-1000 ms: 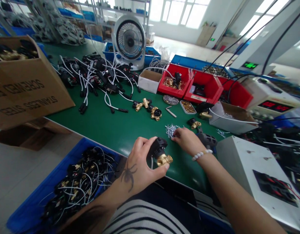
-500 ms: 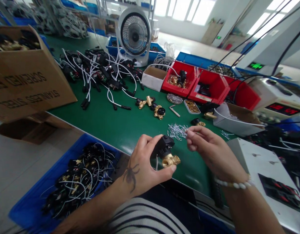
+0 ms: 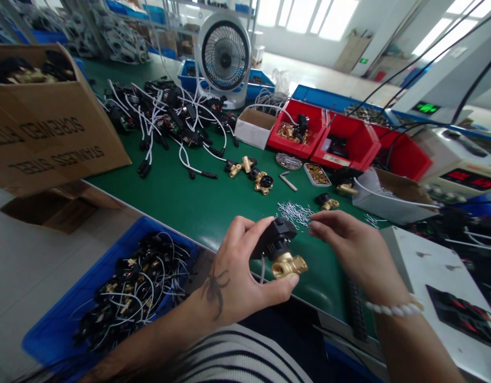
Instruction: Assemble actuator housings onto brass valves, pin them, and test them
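Observation:
My left hand (image 3: 245,266) is closed around a motorized valve, its black plastic head (image 3: 280,234) under my fingers and its brass body (image 3: 289,266) resting against my thumb. A grey cable hangs from the head inside my palm. My right hand (image 3: 349,244) is closed in a pinch just right of the valve, with a thin wire clip barely showing at the fingertips. Behind both hands lies a loose pile of silvery wire clips (image 3: 293,213) on the green table (image 3: 169,205).
Several brass valve pieces (image 3: 263,182) and an angled tool (image 3: 288,182) lie beyond the pile. Red bins (image 3: 344,151), a dish of small brass parts (image 3: 317,174) and a fan (image 3: 225,58) stand behind. A cardboard box (image 3: 49,127) and a blue crate (image 3: 49,330) are at left.
My left hand with the valve has shifted slightly right in view. The right hand's fingertips have drawn back a little from the clip pile towards the valve.

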